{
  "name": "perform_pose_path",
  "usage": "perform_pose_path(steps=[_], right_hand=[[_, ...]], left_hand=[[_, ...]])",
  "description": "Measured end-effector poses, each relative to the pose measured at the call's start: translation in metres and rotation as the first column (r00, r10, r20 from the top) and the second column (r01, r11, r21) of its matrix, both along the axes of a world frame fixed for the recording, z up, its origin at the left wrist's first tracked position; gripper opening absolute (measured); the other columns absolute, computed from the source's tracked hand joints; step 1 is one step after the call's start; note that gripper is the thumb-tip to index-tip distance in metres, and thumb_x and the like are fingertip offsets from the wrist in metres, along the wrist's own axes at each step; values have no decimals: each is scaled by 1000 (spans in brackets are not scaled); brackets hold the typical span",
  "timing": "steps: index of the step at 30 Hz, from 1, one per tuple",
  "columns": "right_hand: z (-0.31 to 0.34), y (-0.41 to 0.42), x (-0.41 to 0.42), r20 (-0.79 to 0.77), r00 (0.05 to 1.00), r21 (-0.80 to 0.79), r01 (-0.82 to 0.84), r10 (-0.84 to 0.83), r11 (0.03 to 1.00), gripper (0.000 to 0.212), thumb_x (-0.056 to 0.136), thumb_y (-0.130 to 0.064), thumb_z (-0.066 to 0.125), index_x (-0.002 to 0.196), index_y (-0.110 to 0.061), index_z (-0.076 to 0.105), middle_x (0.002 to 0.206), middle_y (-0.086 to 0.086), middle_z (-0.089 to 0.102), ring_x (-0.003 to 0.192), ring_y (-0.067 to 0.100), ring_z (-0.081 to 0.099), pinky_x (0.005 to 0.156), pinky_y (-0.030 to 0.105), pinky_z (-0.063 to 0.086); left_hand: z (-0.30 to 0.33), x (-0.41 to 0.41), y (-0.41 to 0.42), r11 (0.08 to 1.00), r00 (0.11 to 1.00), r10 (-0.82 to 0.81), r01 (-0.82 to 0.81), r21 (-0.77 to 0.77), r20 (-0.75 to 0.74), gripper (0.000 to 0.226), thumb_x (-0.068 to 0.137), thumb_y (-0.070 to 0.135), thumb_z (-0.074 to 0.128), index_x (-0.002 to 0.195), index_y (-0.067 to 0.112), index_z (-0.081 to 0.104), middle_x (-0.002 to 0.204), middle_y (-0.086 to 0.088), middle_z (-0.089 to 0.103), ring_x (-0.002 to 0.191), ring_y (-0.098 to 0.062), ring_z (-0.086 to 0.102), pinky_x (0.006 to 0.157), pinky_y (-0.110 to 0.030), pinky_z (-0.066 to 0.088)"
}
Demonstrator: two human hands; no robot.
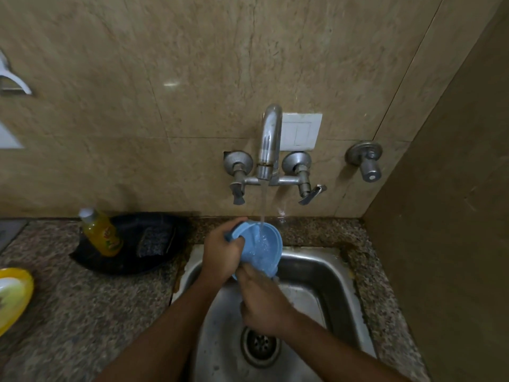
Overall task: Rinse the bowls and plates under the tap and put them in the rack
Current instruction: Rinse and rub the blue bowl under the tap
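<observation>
Both hands, left hand [221,253] and right hand [261,301], grip the pale blue plastic bowl [265,248] under the running chrome tap [268,142]; rinsing looks underway, racking presumably next.

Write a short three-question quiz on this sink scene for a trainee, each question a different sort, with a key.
1. True or false: water from the tap is falling into the blue bowl.
2. Multiple choice: the yellow bottle stands in
A. the sink
B. the black tray
C. the yellow plate
3. Fill in: the left hand grips the bowl's upper rim, while the right hand holds it from ____.

Key
1. True; the stream lands inside the bowl, held over the sink.
2. B; it stands in the black tray on the counter, beside a dark scrubbing pad. The yellow plate lies apart at the left edge.
3. Below.
</observation>
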State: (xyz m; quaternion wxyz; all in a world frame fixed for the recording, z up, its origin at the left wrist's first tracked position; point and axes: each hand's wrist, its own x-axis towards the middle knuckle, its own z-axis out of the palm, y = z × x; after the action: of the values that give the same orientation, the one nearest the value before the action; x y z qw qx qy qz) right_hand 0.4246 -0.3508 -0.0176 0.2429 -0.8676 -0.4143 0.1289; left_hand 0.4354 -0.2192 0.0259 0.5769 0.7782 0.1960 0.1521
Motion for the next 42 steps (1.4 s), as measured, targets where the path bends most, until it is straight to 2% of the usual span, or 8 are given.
perform_pose_path(steps=[4, 8, 12, 17, 32, 35, 39, 42], right_hand=[[-8, -27, 29, 411, 901, -188, -65, 139, 980, 55, 79, -22, 58, 133, -13, 52, 130, 9, 57, 119, 27, 55, 112, 41, 34], [6, 2, 2, 141, 990, -65, 4, 5, 998, 62, 77, -14, 65, 136, -10, 48, 137, 9, 50, 111, 31, 57, 97, 41, 46], [-13, -26, 30, 411, 908, -155, -15, 78, 988, 60, 73, -23, 72, 129, -14, 55, 126, 7, 61, 116, 26, 58, 109, 38, 37], [-4, -1, -2, 143, 990, -55, -5, 13, 998, 56, 72, -15, 68, 127, -9, 53, 121, 11, 59, 109, 28, 55, 96, 38, 47], [-9, -3, 15, 307, 949, -162, -19, 68, 987, 57, 68, -20, 72, 122, -15, 57, 121, 9, 63, 110, 29, 59, 106, 45, 43], [-8, -8, 22, 372, 921, -162, -55, 113, 985, 43, 58, -13, 78, 100, -19, 67, 96, 2, 70, 86, 23, 67, 86, 34, 53], [9, -10, 34, 327, 945, -242, 114, -30, 964, 26, 78, -13, 66, 104, -16, 67, 96, 6, 72, 84, 28, 70, 76, 35, 55], [16, 14, 20, 195, 971, -124, 162, -136, 979, 27, 87, -18, 57, 113, -14, 63, 103, 8, 71, 91, 28, 68, 76, 36, 53]], left_hand=[[3, -3, -2, 997, 997, -53, 56, 60, -59, 47, 77, -9, 59, 113, 19, 71, 103, 8, 71, 96, -6, 67, 80, -13, 49], [12, 5, -4, 997, 999, -8, 11, 73, -45, 39, 81, -4, 60, 106, 23, 73, 95, 14, 68, 89, 2, 63, 87, -17, 49], [11, 1, -5, 988, 991, -18, 38, 152, -135, 38, 80, 1, 62, 112, 19, 72, 106, 7, 71, 97, -9, 63, 88, -24, 47], [16, 6, -6, 986, 980, 35, -2, 165, -197, 32, 85, 6, 59, 109, 20, 74, 101, 4, 71, 93, -14, 63, 85, -31, 50], [32, 20, 8, 912, 924, -97, 231, 339, -370, 14, 81, 18, 62, 88, 21, 74, 81, 2, 71, 79, -19, 65, 70, -26, 47], [27, 25, 23, 961, 878, -137, 230, 152, -459, 13, 75, 19, 69, 85, 22, 75, 85, -3, 73, 85, -22, 69, 77, -32, 54], [1, 2, 14, 901, 930, -286, 179, -395, -231, 50, 78, 12, 78, 121, 31, 59, 113, -4, 69, 104, -25, 67, 93, -51, 55], [-20, -16, -6, 950, 985, -109, 63, -307, -136, 60, 86, 17, 72, 137, 33, 45, 127, 5, 61, 114, -16, 60, 97, -43, 53]])
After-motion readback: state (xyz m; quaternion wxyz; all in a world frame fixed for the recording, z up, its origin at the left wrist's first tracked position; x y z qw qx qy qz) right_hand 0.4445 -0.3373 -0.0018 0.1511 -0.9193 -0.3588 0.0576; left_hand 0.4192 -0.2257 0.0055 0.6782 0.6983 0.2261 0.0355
